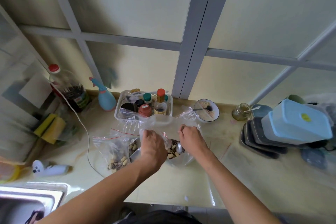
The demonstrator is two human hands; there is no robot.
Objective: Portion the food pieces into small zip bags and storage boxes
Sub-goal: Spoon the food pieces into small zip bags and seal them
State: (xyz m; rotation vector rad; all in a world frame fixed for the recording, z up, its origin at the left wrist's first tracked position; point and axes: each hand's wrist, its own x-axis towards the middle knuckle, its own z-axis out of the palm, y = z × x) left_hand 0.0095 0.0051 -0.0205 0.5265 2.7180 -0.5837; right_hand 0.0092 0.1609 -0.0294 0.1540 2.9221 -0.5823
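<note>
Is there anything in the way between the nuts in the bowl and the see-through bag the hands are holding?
Nothing visible blocks them. The left hand and right hand pinch the clear plastic zip bag just above the pile of nuts and striped seeds. A metal spoon lies on the pile, ready for scooping.

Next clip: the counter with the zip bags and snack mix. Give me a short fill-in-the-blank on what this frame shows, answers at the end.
1. Both the left hand and the right hand grip a clear ____ bag.
2. The stacked storage boxes stand on the person's ____ side of the counter.
3. The lid of the topmost box is light ____.
4. The filled zip bag lying left of the hands has a ____ seal strip.

Answers: plastic; right; blue; red
</note>
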